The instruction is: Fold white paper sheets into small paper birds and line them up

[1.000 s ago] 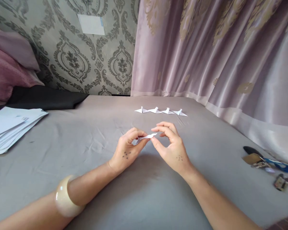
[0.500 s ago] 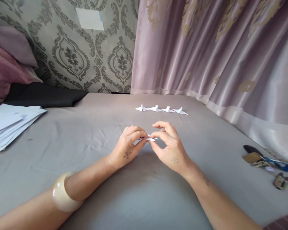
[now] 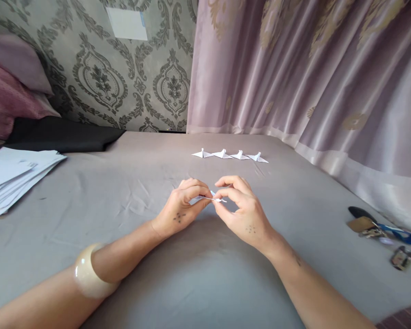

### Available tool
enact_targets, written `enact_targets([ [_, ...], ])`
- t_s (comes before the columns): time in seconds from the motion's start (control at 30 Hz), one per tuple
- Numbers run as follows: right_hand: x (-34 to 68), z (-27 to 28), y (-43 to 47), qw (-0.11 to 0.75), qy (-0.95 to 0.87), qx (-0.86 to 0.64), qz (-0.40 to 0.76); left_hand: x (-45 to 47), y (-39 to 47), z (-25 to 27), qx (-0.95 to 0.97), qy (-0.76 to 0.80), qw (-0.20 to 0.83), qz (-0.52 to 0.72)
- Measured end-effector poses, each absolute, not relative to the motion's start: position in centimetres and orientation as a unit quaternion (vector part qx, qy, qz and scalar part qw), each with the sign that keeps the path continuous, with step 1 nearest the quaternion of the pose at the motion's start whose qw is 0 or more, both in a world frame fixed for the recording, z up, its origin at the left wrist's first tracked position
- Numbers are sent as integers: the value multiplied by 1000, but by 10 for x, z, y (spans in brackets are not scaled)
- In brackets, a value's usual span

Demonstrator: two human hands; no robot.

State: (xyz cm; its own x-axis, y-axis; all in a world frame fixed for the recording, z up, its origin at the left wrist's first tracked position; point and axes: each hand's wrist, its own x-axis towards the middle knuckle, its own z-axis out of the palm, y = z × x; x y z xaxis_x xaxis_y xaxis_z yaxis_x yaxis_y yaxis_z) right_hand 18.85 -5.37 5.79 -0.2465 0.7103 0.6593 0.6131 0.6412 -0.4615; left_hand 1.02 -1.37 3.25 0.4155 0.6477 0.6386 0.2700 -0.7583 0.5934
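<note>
A small folded piece of white paper [image 3: 218,199] is held between my two hands, above the grey sheet. My left hand [image 3: 183,203] pinches its left part between thumb and fingers, which hide much of it. On the other side, my right hand [image 3: 241,205] has thumb and index finger closed on the right end, with the other fingers curled above. Farther back, several folded white paper birds [image 3: 222,155] stand side by side in a row, their pointed wings touching or nearly so.
A stack of white papers [image 3: 17,183] lies at the left, by a black cloth [image 3: 65,135]. Keys with a tan tag [image 3: 362,224] and other small items lie at the right. A pink curtain [image 3: 260,82] hangs behind, beside the patterned wall [image 3: 102,82].
The paper has tilted slightly between my fingers, and its right end shows a different edge. Both hands stay almost in place, and the row of birds is unmoved.
</note>
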Motion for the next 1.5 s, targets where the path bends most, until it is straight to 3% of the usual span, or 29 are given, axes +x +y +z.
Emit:
enact_targets([
  [0.73, 184, 60, -55, 479, -755, -442, 68, 13, -18, 32, 799, 305, 170, 490],
  [1.5, 181, 64, -57, 502, -750, -418, 102, 15, -18, 33, 773, 296, 257, 499],
])
